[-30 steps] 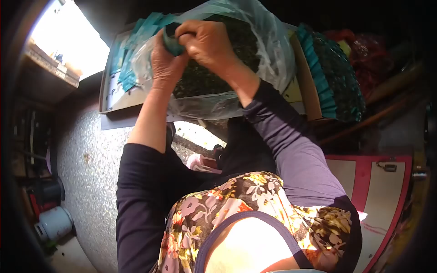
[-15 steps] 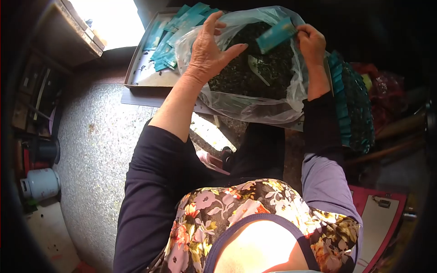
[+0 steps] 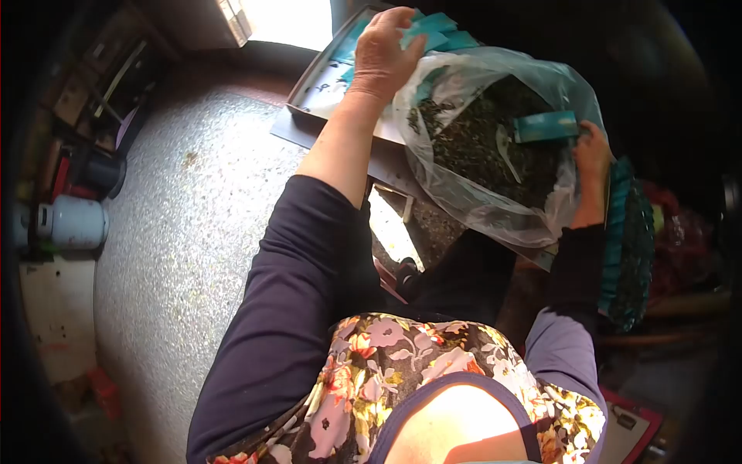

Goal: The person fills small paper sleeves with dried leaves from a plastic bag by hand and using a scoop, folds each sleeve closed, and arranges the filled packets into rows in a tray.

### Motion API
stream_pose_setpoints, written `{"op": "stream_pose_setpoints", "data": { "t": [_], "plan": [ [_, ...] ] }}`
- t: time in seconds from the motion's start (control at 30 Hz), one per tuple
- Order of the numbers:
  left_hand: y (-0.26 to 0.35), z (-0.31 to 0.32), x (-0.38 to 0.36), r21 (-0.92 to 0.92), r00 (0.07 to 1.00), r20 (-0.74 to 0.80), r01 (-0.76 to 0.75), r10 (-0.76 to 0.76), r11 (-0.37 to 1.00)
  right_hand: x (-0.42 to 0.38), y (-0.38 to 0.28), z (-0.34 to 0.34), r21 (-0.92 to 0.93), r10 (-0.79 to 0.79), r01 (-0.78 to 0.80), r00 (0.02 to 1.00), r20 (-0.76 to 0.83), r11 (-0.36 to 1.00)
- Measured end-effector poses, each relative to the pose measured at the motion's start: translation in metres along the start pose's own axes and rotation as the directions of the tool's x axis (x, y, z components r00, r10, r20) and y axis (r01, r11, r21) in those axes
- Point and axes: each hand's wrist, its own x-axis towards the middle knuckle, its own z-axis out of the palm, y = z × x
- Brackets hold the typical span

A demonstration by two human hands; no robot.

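My left hand (image 3: pixel 382 58) is over the teal packets (image 3: pixel 440 32) in the shallow tray, its fingers bent and apart; whether it touches a packet is unclear. In my right hand (image 3: pixel 592 158), a teal packet (image 3: pixel 546 127) is pinched by its end, held over the clear plastic bag (image 3: pixel 471 213). Dark, leafy loose material (image 3: pixel 479 143) fills the open bag. On top of this material rests a pale scoop (image 3: pixel 506 155), just left of the packet.
The shallow tray (image 3: pixel 313 114) lies left of the bag. More teal packets (image 3: pixel 618 247) stand in a bundle at the right, near a red plastic bag (image 3: pixel 680 232). A white gas cylinder (image 3: pixel 77 222) and a black pot (image 3: pixel 104 174) are at the far left.
My left hand has moved from above the clear bag to the packets in the tray. The packet in my right hand has turned nearly level. The whole view has shifted.
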Motion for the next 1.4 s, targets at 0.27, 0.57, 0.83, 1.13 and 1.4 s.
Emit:
{"op": "stream_pose_setpoints", "data": {
  "t": [0.27,0.57,0.83,1.13,1.4],
  "plan": [
    [-0.056,-0.005,-0.011,0.401,0.909,0.257,0.208,-0.327,0.892,-0.02,-0.016,-0.009,-0.025,0.014,-0.015,0.999,-0.035,1.0],
    [-0.062,0.014,-0.003,0.524,0.757,0.424,0.243,-0.498,0.816,-0.043,-0.075,-0.039,0.151,-0.106,0.114,0.993,-0.059,0.982],
    [-0.063,0.018,-0.001,0.549,0.746,0.365,0.31,-0.556,0.776,-0.061,-0.107,-0.038,0.334,-0.188,0.171,0.982,0.017,0.927],
    [-0.037,-0.024,0.017,0.038,0.885,0.302,0.36,-0.355,0.932,-0.065,-0.101,-0.03,0.417,-0.26,0.225,0.965,0.027,0.88],
    [0.069,-0.006,-0.018,-0.102,0.952,0.291,-0.064,0.092,0.993,-0.051,-0.147,-0.056,0.91,-0.153,0.082,0.988,-0.021,0.407]
  ]
}}
